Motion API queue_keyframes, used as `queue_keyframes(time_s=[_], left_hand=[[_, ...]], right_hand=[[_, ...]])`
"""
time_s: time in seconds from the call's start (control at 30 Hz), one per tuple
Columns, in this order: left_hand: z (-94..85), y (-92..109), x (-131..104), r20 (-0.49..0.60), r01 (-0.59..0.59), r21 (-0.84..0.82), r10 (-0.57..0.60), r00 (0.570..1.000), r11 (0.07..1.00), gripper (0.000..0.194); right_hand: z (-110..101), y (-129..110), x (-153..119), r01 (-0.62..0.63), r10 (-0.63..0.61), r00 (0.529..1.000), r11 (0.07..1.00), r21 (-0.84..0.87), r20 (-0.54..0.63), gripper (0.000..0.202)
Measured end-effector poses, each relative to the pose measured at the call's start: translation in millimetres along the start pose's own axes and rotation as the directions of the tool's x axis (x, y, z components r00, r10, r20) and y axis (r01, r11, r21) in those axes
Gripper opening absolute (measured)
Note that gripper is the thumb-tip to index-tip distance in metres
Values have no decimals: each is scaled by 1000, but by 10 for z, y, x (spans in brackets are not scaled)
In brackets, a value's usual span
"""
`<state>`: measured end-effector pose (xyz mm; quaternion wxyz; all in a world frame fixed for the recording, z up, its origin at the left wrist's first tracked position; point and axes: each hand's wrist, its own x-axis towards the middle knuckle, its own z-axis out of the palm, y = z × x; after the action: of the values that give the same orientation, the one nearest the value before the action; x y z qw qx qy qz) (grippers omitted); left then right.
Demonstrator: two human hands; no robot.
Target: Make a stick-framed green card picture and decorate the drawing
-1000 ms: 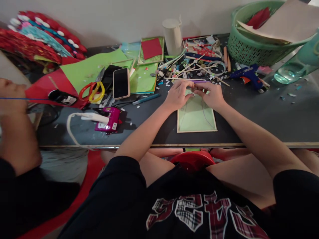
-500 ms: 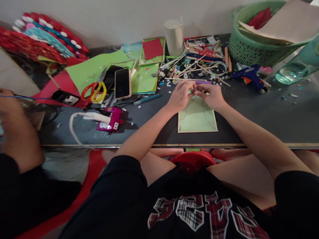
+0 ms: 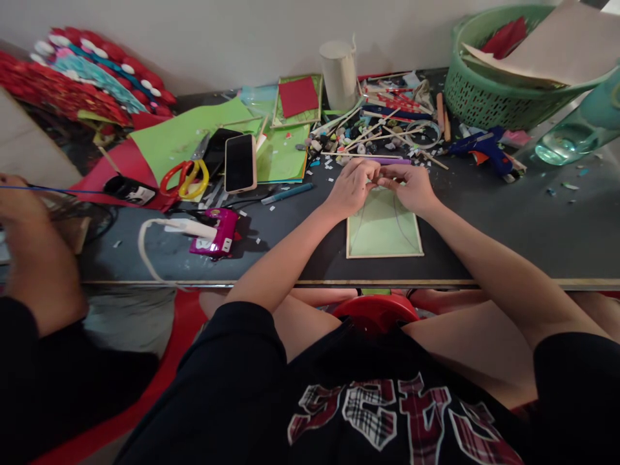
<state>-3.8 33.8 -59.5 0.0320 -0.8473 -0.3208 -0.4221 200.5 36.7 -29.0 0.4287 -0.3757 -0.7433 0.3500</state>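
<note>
My left hand (image 3: 353,187) and my right hand (image 3: 409,188) meet over the far end of a pale green card (image 3: 385,236). Thin light sticks edge the card, and curved dark lines run down it. The fingers of both hands are closed in a pinch, tips almost touching. Whatever lies between them is too small and too covered to make out. Just beyond my fingers lie a purple pen-like stick (image 3: 394,161) and a thin pale stick (image 3: 339,154). The card rests flat on the dark table, its far edge hidden by my hands.
Left of me are a phone (image 3: 240,163), scissors (image 3: 194,179), a magenta power adapter (image 3: 220,232) and a blue pen (image 3: 287,194). Pebbles and sticks lie behind my hands. Rightward are a glue gun (image 3: 484,148), a bottle (image 3: 566,142) and a green basket (image 3: 504,97). Another person's arm (image 3: 41,258) is at far left.
Both hands stay over the card's far end, with only slight finger movement. The view has shifted very slightly.
</note>
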Motion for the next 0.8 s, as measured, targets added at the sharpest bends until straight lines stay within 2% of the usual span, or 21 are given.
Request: queue_keyframes(time_s=[0.2,0.37,0.63,0.8], left_hand=[[18,29,-17,-38,-12,41,14,999,999,21],[29,23,-29,-37,-2,15,2,999,1000,15],[32,0,-26,-41,1,30,1,999,1000,19],[4,17,-26,-26,-23,-2,22,999,1000,11]], right_hand=[[-3,15,2,0,0,1000,1000,17,9,28],[3,-3,-3,-4,4,1000,1000,28,4,30],[13,37,10,-27,27,1000,997,77,2,30],[17,43,8,-42,41,999,994,103,18,30]])
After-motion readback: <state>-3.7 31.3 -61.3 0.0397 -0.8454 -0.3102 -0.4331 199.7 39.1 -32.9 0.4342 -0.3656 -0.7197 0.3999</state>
